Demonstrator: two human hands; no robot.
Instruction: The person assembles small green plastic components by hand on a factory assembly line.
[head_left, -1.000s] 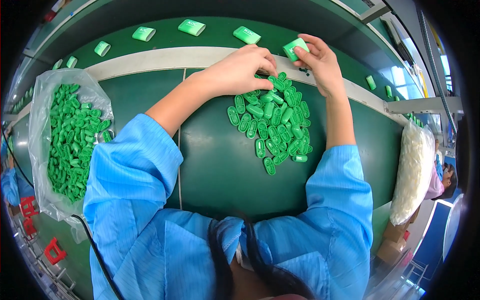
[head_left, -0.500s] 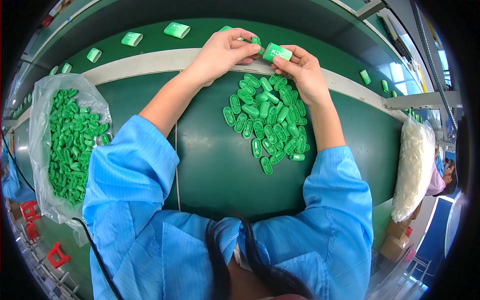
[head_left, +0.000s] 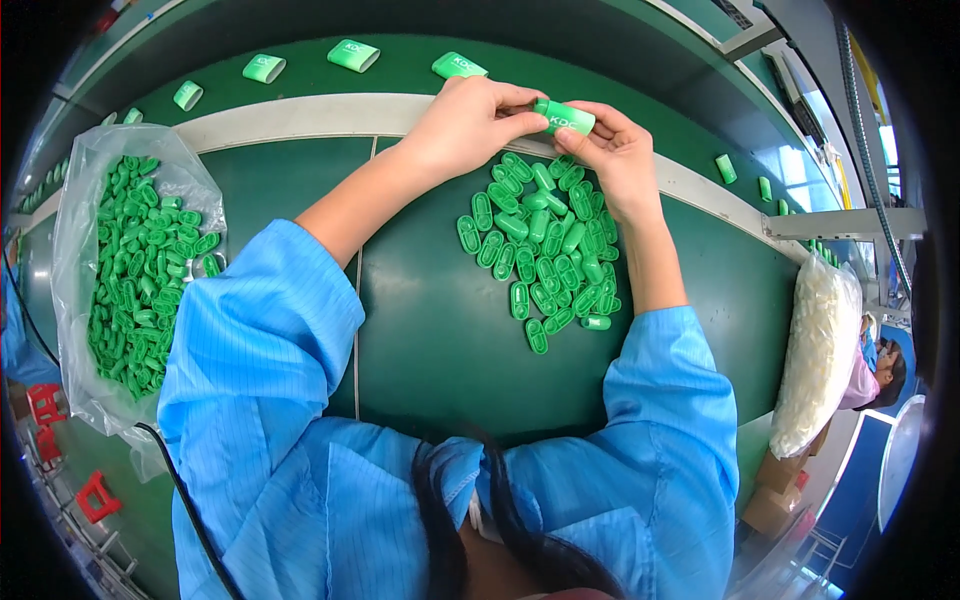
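Observation:
Above the far edge of the green work surface, my right hand [head_left: 617, 158] grips a flat oval green-and-white casing [head_left: 568, 120] by its right end. My left hand [head_left: 474, 116] pinches a small green oval cap [head_left: 541, 106] against the casing's left end. The fingers partly cover the cap, so how deep it sits I cannot tell. Just below my hands lies a loose pile of green oval caps [head_left: 548, 243], some with the hollow side up and others showing smooth backs.
Beyond a pale rail [head_left: 300, 114] runs a green conveyor belt [head_left: 405, 62] with several spaced casings [head_left: 353, 56]. At left stands a clear bag [head_left: 75, 270] of green caps; at right, a bag of pale pieces [head_left: 815, 350]. A person sits at the far right.
My two hands have come together, bringing the cap from apart to the casing's left end. Casings on the belt have shifted slightly in view.

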